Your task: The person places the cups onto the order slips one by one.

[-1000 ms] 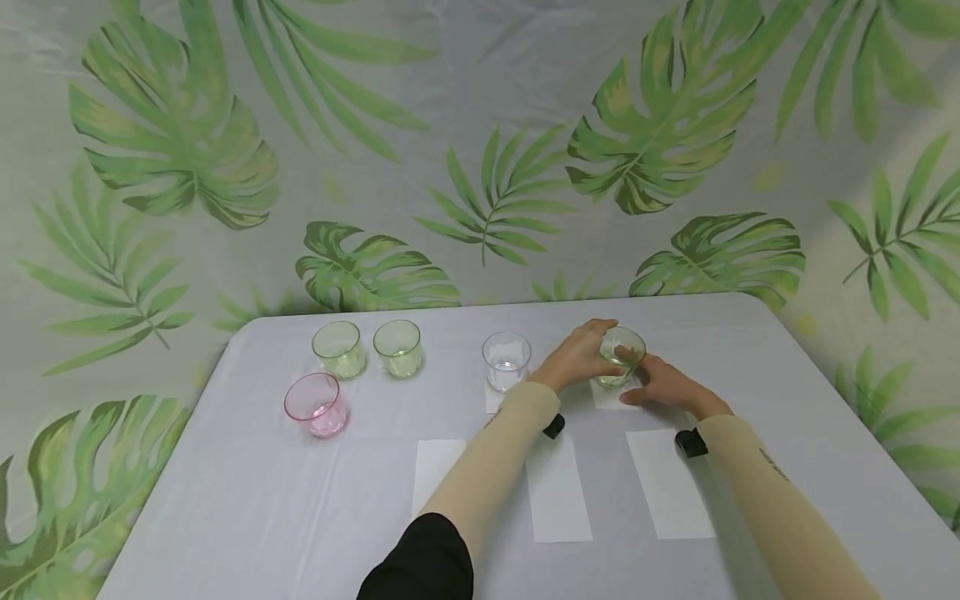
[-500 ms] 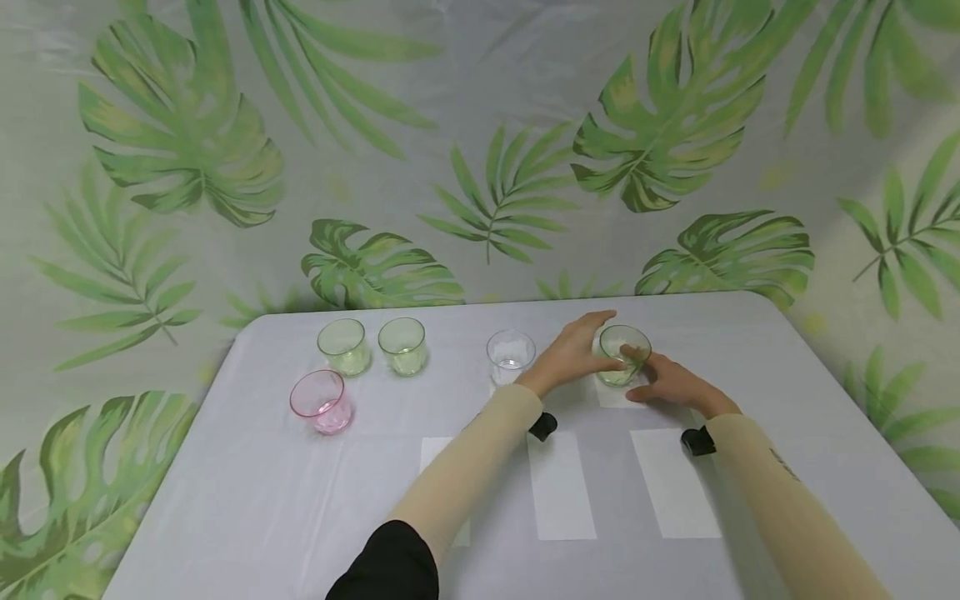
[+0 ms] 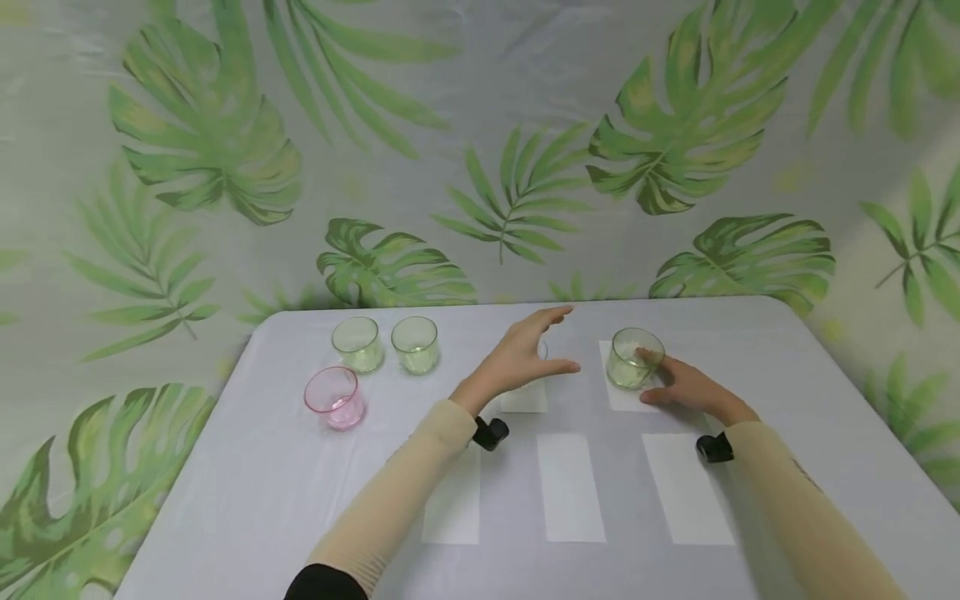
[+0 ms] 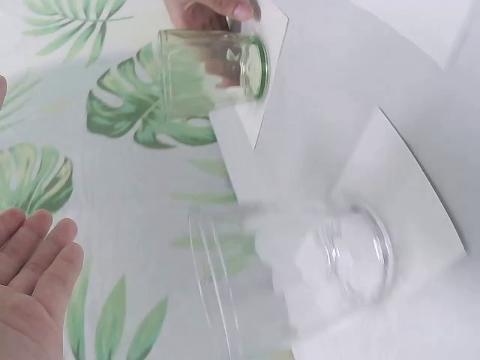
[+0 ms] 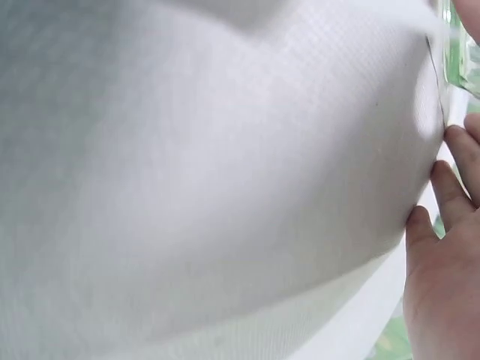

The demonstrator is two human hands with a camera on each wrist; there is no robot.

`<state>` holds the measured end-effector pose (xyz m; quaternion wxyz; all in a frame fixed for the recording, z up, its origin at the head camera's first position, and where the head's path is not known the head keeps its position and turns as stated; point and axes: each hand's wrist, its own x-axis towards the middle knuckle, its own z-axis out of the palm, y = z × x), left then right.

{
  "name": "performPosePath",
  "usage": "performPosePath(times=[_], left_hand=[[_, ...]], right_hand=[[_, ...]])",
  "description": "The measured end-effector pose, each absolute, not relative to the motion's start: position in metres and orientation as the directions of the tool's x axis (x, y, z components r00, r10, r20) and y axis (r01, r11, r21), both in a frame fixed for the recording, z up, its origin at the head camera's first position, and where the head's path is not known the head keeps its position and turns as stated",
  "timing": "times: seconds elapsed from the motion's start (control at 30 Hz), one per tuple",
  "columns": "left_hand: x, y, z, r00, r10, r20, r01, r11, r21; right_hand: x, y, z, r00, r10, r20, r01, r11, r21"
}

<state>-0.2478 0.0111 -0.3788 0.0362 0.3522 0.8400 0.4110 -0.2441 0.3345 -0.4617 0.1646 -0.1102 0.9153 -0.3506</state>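
Note:
A pale green glass (image 3: 633,362) stands upright on a white paper rectangle (image 3: 618,404) at the back right. My right hand (image 3: 690,390) is at its right side, fingers behind it and thumb in front; through the glass, the fingers show in the left wrist view. My left hand (image 3: 517,354) is held in the air to the left, fingers extended and thumb apart, holding nothing. Behind it a clear glass (image 4: 360,251) is mostly hidden in the head view; the left wrist view shows it beside another paper (image 4: 405,195).
Two more green glasses (image 3: 357,346) and a pink glass (image 3: 335,400) stand at the back left of the white-covered table (image 3: 247,500). Several white paper rectangles (image 3: 572,487) lie in a front row beneath the forearms. A leaf-printed cloth (image 3: 480,100) hangs behind the table.
My left hand has come away from the green glass and moved left, in front of the clear glass. My right hand has stayed at the green glass. The head view has shifted slightly.

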Motion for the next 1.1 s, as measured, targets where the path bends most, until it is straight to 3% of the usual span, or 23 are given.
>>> performPosePath(times=[0.4,0.6,1.1], left_hand=[[-0.215,-0.1,-0.388,-0.802,0.443,0.4,0.574,0.39,0.72],[-0.191,-0.158,-0.394,-0.859,0.349,0.374,0.505,0.463,0.729],[-0.155,-0.253,-0.413,-0.93,0.163,0.33,0.359,0.602,0.713]], right_hand=[[-0.221,0.35,-0.459,-0.94,-0.304,-0.152,-0.13,0.736,-0.664],[-0.199,0.365,-0.456,-0.94,-0.332,-0.078,-0.208,0.74,-0.639],[-0.135,0.372,-0.452,-0.947,-0.317,-0.058,-0.187,0.688,-0.702]])
